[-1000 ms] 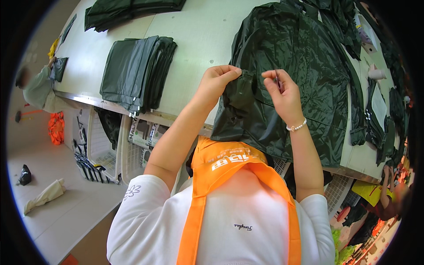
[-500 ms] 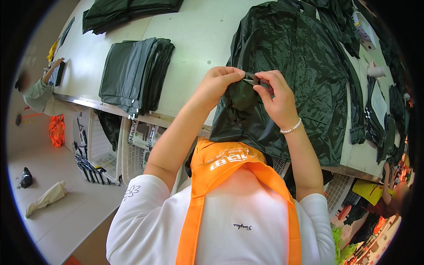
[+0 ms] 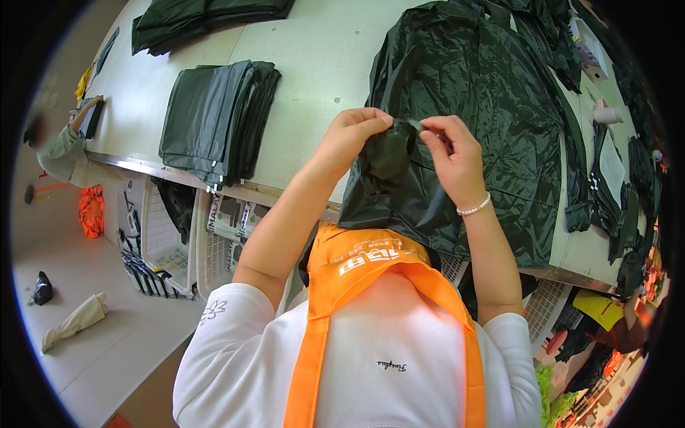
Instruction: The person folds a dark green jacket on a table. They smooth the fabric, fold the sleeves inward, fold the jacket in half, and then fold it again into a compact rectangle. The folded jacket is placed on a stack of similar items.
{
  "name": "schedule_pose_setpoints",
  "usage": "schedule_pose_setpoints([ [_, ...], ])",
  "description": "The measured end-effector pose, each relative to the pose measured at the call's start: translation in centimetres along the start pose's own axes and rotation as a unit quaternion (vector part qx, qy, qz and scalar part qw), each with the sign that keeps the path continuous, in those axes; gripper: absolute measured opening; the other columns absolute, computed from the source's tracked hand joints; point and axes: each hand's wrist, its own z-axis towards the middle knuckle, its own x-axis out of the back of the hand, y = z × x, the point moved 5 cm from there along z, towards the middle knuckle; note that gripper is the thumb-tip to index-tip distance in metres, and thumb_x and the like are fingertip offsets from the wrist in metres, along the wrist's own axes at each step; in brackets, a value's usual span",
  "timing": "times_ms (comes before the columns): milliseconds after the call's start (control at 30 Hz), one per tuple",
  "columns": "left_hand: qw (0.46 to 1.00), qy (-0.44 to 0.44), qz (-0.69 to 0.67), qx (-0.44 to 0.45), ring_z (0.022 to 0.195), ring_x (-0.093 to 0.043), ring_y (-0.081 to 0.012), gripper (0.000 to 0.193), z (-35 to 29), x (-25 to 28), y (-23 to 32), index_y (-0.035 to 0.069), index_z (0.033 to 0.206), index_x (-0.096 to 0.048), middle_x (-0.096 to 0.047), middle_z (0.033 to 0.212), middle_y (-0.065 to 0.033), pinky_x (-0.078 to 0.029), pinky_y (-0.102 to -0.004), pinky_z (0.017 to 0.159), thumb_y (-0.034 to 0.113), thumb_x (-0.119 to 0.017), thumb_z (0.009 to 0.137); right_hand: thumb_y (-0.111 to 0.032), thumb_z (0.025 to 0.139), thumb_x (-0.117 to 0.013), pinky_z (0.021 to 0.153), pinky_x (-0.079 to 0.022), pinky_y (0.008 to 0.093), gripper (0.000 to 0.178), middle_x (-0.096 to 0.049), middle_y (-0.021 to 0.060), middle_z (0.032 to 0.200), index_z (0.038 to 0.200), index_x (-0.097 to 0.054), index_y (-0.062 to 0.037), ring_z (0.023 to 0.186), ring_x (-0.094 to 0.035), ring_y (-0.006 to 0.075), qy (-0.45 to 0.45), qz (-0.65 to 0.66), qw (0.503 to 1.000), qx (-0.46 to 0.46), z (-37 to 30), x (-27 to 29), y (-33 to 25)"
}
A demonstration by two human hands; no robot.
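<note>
A dark green, shiny jacket lies spread over the table edge in front of me. My left hand is closed, its thumb and fingertips pinching a raised bit of the jacket's cloth. Just to its right, my right hand is closed on a small silver tool that looks like thread snips. The tool's tip is blurred and points toward the pinched cloth, close to the left fingertips. A bunched fold of the jacket hangs below both hands.
Folded dark green garments are stacked on the table to the left, with another pile farther back. White crates stand below the edge. A white spool sits at right. Another person works at far left.
My right hand has moved slightly right, with the silver tool drawn a little away from my left fingertips. The left hand keeps its pinch in nearly the same place.
</note>
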Motion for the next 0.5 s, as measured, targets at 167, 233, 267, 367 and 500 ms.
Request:
schedule_pose_setpoints([
  [167,0.995,-0.033,-0.096,-0.017,0.073,-0.053,-0.0062,0.013,0.1,0.2,0.5,0.006,0.088,-0.057,-0.058,0.078,0.0027,-0.041,-0.0197,0.067,0.017,-0.051,0.090,-0.005,0.083,-0.066,0.069,-0.048,0.0218,0.021,-0.056,0.0050,0.093,0.102,-0.059,-0.0029,0.082,-0.059,0.0121,-0.013,0.064,0.997,-0.028,-0.8,0.0,1.1],
  [233,0.994,-0.037,-0.103,-0.022,0.074,-0.054,-0.0063,0.011,0.1,0.1,0.6,0.006,0.089,-0.056,-0.058,0.079,0.0024,-0.041,-0.0198,0.069,0.016,-0.051,0.090,-0.005,0.083,-0.066,0.068,-0.048,0.0219,0.020,-0.056,0.0048,0.093,0.102,-0.059,-0.0029,0.082,-0.060,0.0127,-0.010,0.064,0.998,-0.008,-0.8,-0.3,0.9],
  [267,0.994,-0.039,-0.101,-0.021,0.074,-0.054,-0.0062,0.011,0.2,0.0,0.6,0.006,0.089,-0.056,-0.058,0.080,0.0023,-0.041,-0.0199,0.069,0.016,-0.051,0.090,-0.005,0.083,-0.066,0.068,-0.048,0.0219,0.020,-0.056,0.0047,0.092,0.102,-0.059,-0.0030,0.082,-0.060,0.0130,-0.009,0.065,0.998,0.002,-0.8,-0.3,0.7],
  [367,0.995,-0.039,-0.089,-0.020,0.075,-0.054,-0.0062,0.010,0.2,-0.2,0.6,0.005,0.090,-0.056,-0.057,0.081,0.0021,-0.041,-0.0203,0.070,0.015,-0.051,0.090,-0.005,0.082,-0.066,0.068,-0.050,0.0236,0.021,-0.057,0.0048,0.092,0.102,-0.059,-0.0040,0.083,-0.060,0.0148,-0.009,0.061,0.998,0.003,-0.4,-0.4,0.5],
  [500,0.997,-0.023,-0.063,-0.027,0.076,-0.054,-0.0062,0.009,0.1,-0.3,0.7,0.005,0.091,-0.056,-0.058,0.082,0.0018,-0.042,-0.0203,0.070,0.013,-0.051,0.090,-0.005,0.081,-0.067,0.068,-0.053,0.0256,0.021,-0.058,0.0057,0.091,0.100,-0.060,-0.0049,0.082,-0.061,0.0173,-0.022,-0.011,0.999,0.028,0.0,0.0,-0.6],
])
